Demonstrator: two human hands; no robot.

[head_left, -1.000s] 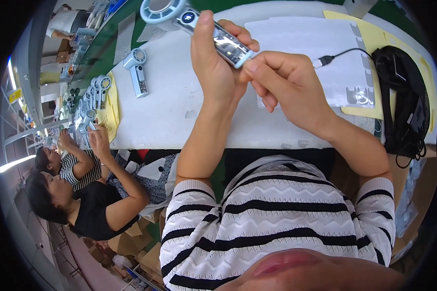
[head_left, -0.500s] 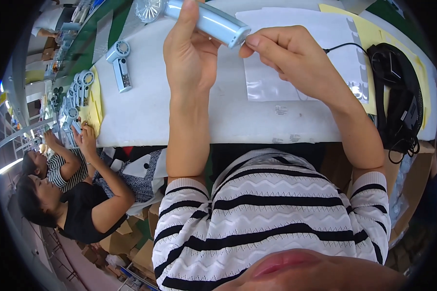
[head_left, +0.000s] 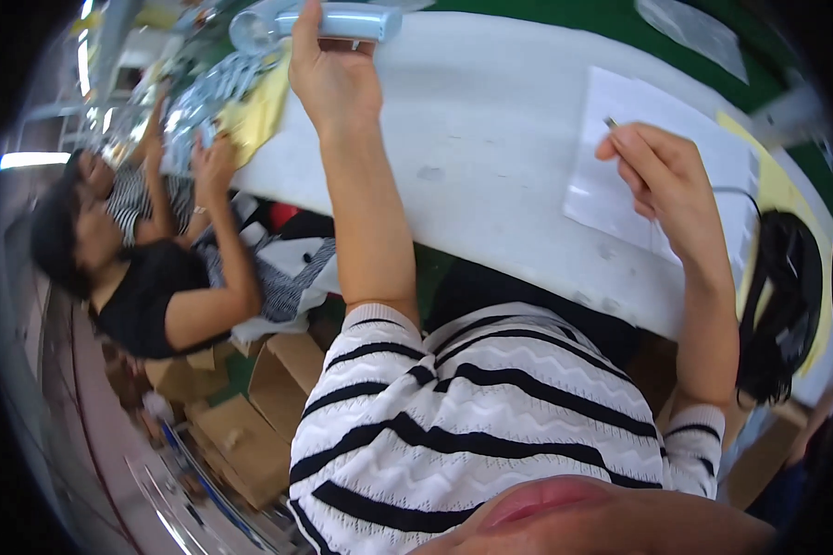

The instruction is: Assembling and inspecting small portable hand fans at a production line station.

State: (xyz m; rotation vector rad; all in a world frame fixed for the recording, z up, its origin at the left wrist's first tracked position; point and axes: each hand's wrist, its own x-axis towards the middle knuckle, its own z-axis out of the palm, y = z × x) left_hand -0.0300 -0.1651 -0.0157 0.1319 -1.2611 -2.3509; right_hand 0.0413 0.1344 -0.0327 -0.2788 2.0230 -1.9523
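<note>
A light blue handheld fan (head_left: 361,22) lies sideways in my left hand (head_left: 335,92), near the table's far left edge. My thumb crosses it, and its round head points left. Well away to the right, over the white sheets (head_left: 604,148), my right hand (head_left: 662,171) is closed in a pinch on a small metal cable plug (head_left: 611,122). The plug's tip sticks out past the fingers, apart from the fan. From beyond that hand a thin black cable (head_left: 739,191) runs to a dark bundle (head_left: 787,305) at the right edge.
The white table (head_left: 491,111) stretches between my hands. Yellow paper (head_left: 261,116) and a blurred heap of light blue fans (head_left: 217,88) lie at its left end. Two people work along that side, the nearer in a black top (head_left: 157,305). Open cardboard boxes (head_left: 250,435) stand on the floor.
My hands have parted: the fan has gone left, the plug right, away from the fan's end. The whole view has turned toward the left. The lone fan on the table no longer shows separately.
</note>
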